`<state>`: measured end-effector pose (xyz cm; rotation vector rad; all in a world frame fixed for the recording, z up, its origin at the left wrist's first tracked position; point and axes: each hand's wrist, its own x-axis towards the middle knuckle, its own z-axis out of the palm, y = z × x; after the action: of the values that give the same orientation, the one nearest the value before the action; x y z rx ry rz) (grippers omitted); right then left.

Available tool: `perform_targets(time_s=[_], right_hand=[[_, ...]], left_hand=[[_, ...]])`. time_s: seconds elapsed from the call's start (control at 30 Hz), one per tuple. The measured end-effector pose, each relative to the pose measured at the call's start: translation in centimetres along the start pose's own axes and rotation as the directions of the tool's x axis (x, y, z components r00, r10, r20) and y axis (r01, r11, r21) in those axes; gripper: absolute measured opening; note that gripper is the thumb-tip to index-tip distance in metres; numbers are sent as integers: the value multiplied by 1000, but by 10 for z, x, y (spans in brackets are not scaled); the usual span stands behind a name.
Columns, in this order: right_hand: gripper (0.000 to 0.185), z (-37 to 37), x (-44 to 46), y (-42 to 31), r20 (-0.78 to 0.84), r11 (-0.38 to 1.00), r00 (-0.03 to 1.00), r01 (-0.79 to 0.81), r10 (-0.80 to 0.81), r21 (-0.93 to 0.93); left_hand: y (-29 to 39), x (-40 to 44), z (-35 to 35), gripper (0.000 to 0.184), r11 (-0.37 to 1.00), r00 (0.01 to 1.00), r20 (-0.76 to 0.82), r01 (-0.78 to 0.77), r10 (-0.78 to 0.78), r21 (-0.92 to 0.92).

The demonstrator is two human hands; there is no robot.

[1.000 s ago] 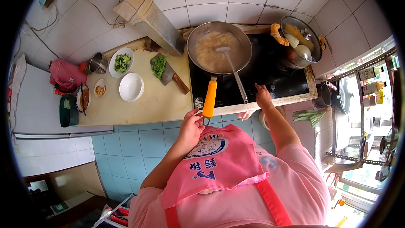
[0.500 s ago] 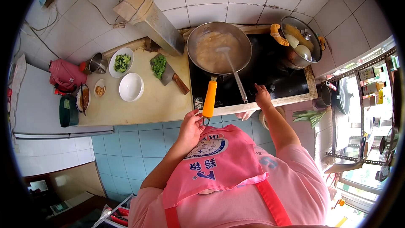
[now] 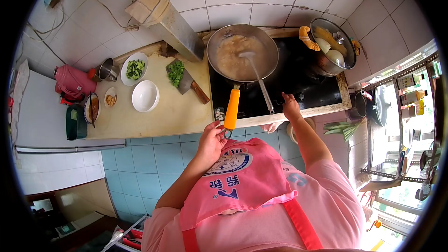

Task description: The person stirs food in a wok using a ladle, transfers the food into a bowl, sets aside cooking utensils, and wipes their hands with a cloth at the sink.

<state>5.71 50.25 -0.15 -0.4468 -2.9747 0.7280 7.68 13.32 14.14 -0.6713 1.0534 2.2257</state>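
A steel pan [image 3: 226, 42] of pale brown, soupy food sits on the black cooktop [image 3: 296, 56], steam hazing its surface. My left hand [image 3: 212, 141] is at the end of the pan's yellow handle [image 3: 232, 109], fingers curled against it near the hanging ring. A metal spatula [image 3: 264, 91] rests in the pan, its head in the food and its handle leaning over the near rim. My right hand [image 3: 291, 107] is at the cooktop's front edge with nothing in it, index finger stretched out onto the black glass.
A lidded glass pot [image 3: 329, 67] stands back right. On the left counter [image 3: 182, 119] are a cleaver [image 3: 198, 92] with chopped greens [image 3: 176, 73], an empty white bowl [image 3: 145, 96], a bowl of green pieces [image 3: 135, 69], a small dish [image 3: 110, 97] and a pink kettle [image 3: 74, 81].
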Motion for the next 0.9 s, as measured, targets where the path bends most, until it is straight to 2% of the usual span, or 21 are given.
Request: perform_targets(time_s=[0.37, 0.53, 0.63, 0.73, 0.8, 0.9], right_hand=[[50, 0, 3, 3, 5, 1000, 1000, 2, -2, 17], [44, 4, 8, 9, -55, 999, 997, 48, -49, -17], [43, -6, 9, -3, 4, 999, 1000, 5, -5, -34], [43, -2, 12, 5, 2, 999, 999, 35, -35, -37], [44, 1, 15, 10, -19, 989, 992, 125, -127, -80], [44, -7, 16, 0, 51, 996, 997, 61, -58, -60]], left_hand=[[1, -1, 0, 35, 1000, 1000, -10, 4, -4, 3], [2, -2, -1, 34, 1000, 1000, -29, 5, -6, -6], [3, -3, 0, 33, 1000, 998, -62, 13, -13, -8], [2, -3, 2, 33, 1000, 996, -89, 4, -4, -4], [-3, 3, -8, 35, 1000, 999, -50, -2, 0, -30], [-1, 0, -5, 34, 1000, 997, -75, -14, 12, -25]])
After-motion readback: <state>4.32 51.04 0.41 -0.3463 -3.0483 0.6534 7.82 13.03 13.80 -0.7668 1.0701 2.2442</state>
